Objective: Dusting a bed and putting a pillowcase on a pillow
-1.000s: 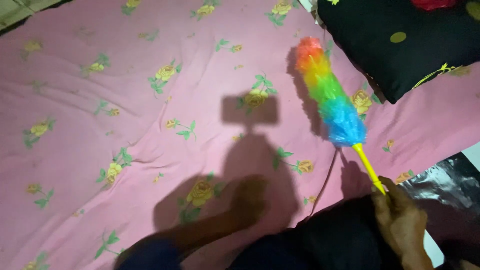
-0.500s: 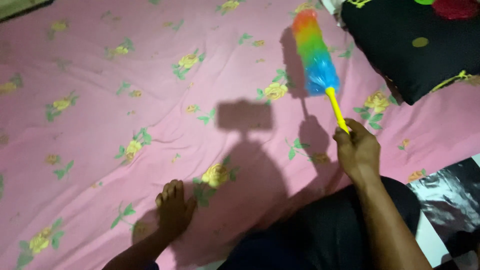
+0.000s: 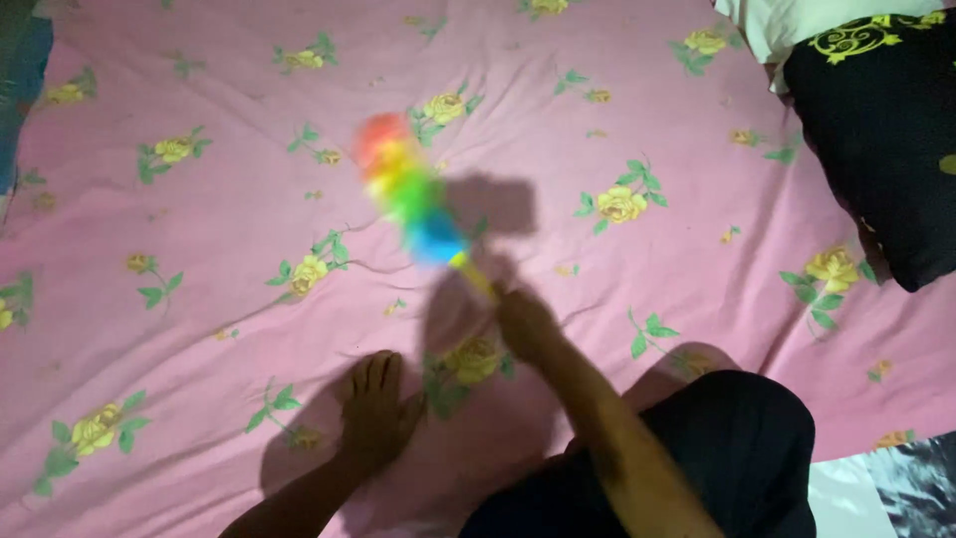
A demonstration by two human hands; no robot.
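Centrally, a rainbow feather duster (image 3: 410, 189) lies blurred over the pink bedsheet (image 3: 199, 249), its fluffy head running from red-orange at the far end through yellow and green to blue nearest the handle; the short yellow handle (image 3: 476, 276) slants down and to the right out of the blue end, and it is gripped at its lower end by the right hand (image 3: 525, 324), whose fingers are closed around the handle; that hand and its forearm are smeared by motion, so finer detail of the grip cannot be told; the forearm runs down and to the right toward the bottom edge. Just left of it, the left hand (image 3: 376, 403) rests flat on the sheet, palm down, fingers spread and pointing up the bed, holding nothing; it is well apart from the duster's head and near the right hand. A dark shadow falls on the sheet around and between both hands, with a squarish patch of shadow just right of the duster's head. The sheet is printed with yellow roses and green leaves and shows light creases. A dark-clothed knee (image 3: 737, 438) sits at the lower right, on the sheet; a black pillow (image 3: 886, 149) with yellow-green patterning lies at the upper right corner.
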